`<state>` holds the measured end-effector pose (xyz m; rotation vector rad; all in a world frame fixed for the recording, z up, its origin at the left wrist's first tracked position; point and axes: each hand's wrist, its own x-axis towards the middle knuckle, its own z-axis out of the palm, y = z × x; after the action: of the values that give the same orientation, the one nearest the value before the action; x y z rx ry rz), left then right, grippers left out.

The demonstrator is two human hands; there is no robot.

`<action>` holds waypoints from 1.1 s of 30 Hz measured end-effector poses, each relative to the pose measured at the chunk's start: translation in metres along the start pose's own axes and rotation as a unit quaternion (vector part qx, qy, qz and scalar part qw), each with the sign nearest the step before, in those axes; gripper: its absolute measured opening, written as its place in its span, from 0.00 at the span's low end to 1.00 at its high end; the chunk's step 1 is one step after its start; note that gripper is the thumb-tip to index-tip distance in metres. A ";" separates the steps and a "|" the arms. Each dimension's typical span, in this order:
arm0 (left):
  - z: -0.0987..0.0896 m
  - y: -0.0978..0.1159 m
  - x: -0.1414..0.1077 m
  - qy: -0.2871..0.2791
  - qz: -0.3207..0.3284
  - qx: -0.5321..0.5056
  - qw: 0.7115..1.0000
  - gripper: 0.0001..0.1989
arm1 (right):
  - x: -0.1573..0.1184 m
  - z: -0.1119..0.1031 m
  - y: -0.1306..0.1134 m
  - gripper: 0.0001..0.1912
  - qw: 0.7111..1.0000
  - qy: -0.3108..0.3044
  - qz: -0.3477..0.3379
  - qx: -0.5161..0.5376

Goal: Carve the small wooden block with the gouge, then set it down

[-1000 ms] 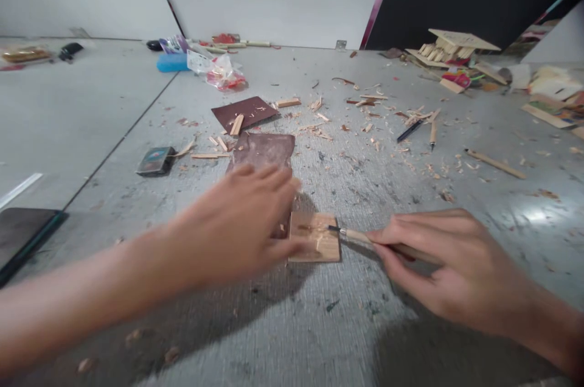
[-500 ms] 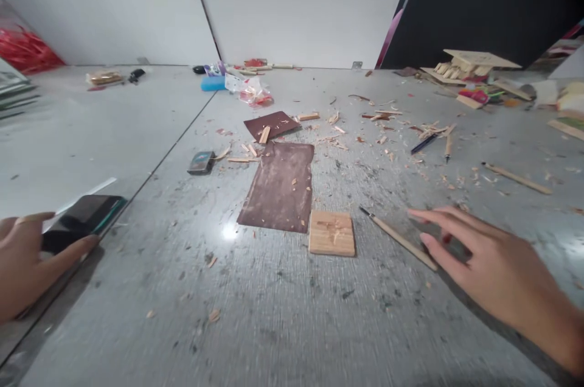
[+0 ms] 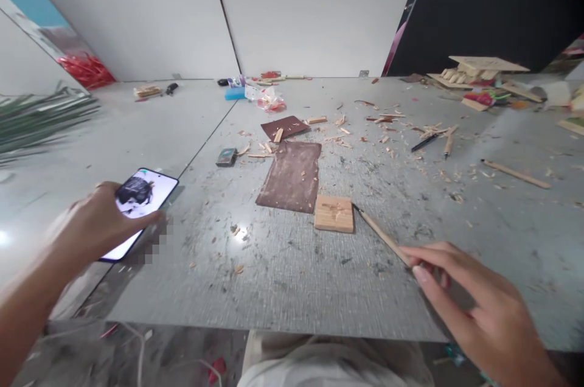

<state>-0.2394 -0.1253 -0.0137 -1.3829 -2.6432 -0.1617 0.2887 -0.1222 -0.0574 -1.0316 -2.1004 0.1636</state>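
My left hand is wrapped round the edges of a smartphone, whose lit screen shows a dark picture on white. At the right, my right hand pinches the back end of a slim wooden-handled carving tool between thumb and forefinger. The tool's dark metal tip lies close by the right edge of a small square wooden block with a shallow carving in its top. A worn brown sheet of sandpaper lies just behind the block, to its left.
A second brown sheet and wood shavings lie farther back. More carving tools rest at the right, before a stack of wooden pieces. A small dark box sits left of the sandpaper. The table's front edge is close.
My right hand has closed on the carving tool, which it was hovering beside. The phone's screen was dark and now glows. The view has tilted down, showing the table's front edge.
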 end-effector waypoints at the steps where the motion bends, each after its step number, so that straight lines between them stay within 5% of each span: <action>1: -0.004 0.013 -0.005 0.004 -0.014 0.014 1.000 0.36 | -0.001 0.005 -0.007 0.10 1.000 0.009 -0.002 0.022; 4: -0.022 0.048 -0.033 -0.005 -0.007 -0.026 1.000 0.40 | -0.001 0.023 -0.028 0.11 0.995 0.004 0.013 0.102; 7: -0.037 0.085 -0.082 -0.035 0.069 -0.205 0.976 0.43 | 0.002 0.040 -0.050 0.09 0.973 -0.055 0.078 0.212; 11: -0.041 0.140 -0.150 -0.127 0.146 -0.490 0.850 0.36 | 0.005 0.060 -0.069 0.22 0.904 -0.112 0.151 0.384; 16: -0.030 0.177 -0.184 -0.236 0.195 -0.606 0.734 0.39 | -0.013 0.080 -0.071 0.27 0.844 -0.099 0.237 0.471; 19: -0.028 0.180 -0.188 -0.263 0.209 -0.608 0.720 0.39 | -0.028 0.089 -0.070 0.27 0.815 -0.053 0.321 0.480; 22: -0.029 0.181 -0.191 -0.278 0.200 -0.607 0.718 0.40 | -0.031 0.092 -0.070 0.25 0.801 -0.032 0.330 0.499; 33: -0.020 0.205 -0.184 -0.290 0.180 -0.652 0.677 0.37 | -0.003 0.080 -0.062 0.27 0.819 -0.024 0.302 0.486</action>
<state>0.0345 -0.1605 -0.0232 -2.5819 -2.4096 -2.2299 0.1963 -0.1491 -0.0887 -0.9578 -1.3004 1.4210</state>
